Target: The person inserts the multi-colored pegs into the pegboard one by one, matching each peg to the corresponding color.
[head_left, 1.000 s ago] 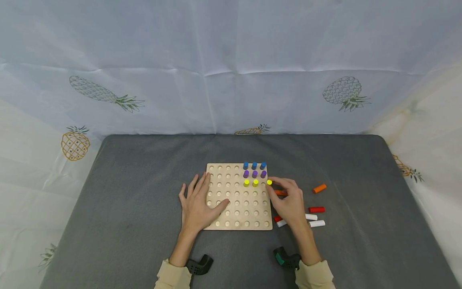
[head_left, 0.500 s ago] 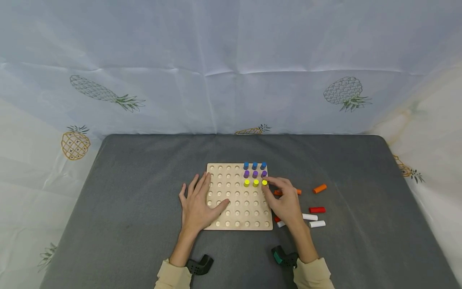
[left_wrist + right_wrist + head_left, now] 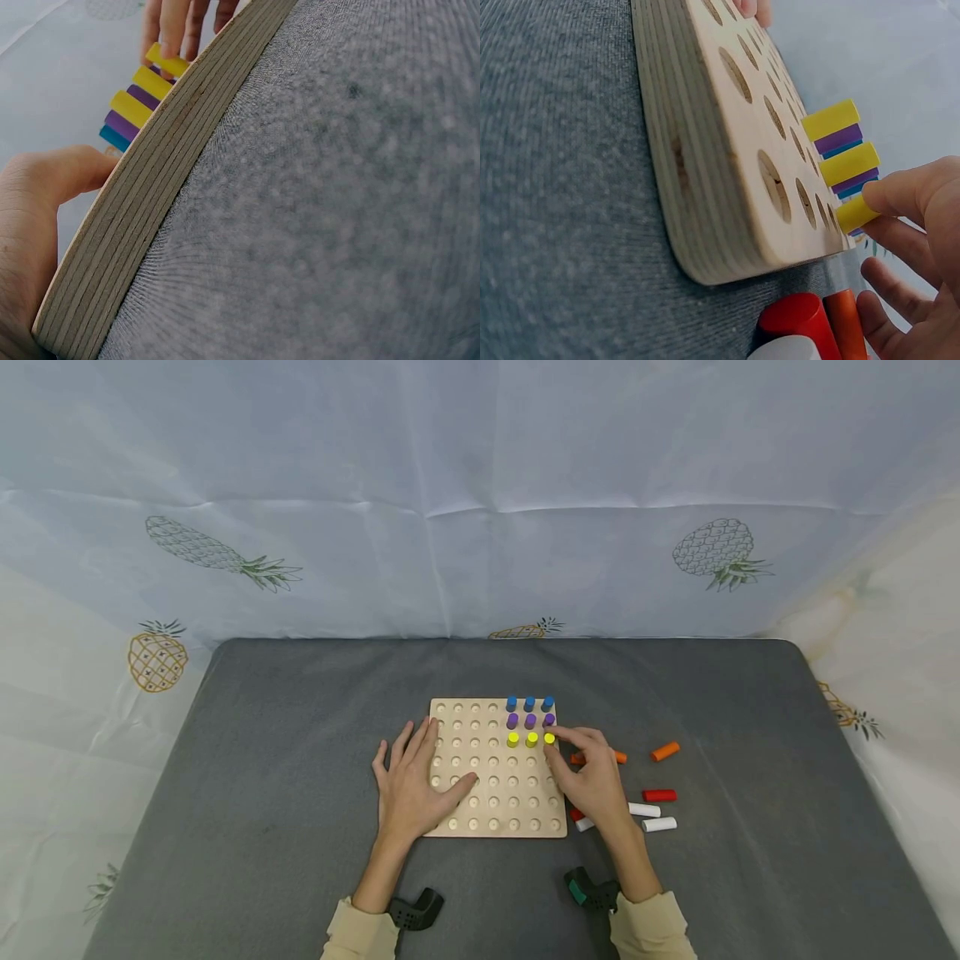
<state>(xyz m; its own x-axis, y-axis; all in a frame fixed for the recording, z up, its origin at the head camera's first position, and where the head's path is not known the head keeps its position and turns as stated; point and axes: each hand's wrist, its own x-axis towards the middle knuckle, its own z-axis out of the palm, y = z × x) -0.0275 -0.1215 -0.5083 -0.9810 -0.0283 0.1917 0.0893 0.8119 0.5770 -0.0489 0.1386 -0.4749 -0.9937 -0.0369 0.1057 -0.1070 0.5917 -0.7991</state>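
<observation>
My left hand [image 3: 412,789] rests with spread fingers on the left side of a wooden pegboard [image 3: 492,782]. My right hand [image 3: 595,781] pinches a yellow peg [image 3: 855,215] between thumb and index finger; it stands upright at a hole in the right-hand column, third row from the back. To its left stand two more yellow pegs [image 3: 532,740]. Behind them are a row of purple pegs [image 3: 530,722] and a row of blue pegs [image 3: 529,703], all upright. In the left wrist view my left thumb [image 3: 82,169] lies against the board's edge.
Right of the board lie loose orange pegs [image 3: 664,752], red pegs [image 3: 659,795] and white pegs [image 3: 659,824], some partly hidden by my right hand. A grey cloth [image 3: 285,760] covers the table. Each wrist carries a black device [image 3: 416,910].
My right hand has moved slightly left, bringing the yellow peg from beside the board's right edge to the end of the yellow row. My left hand has stayed in place.
</observation>
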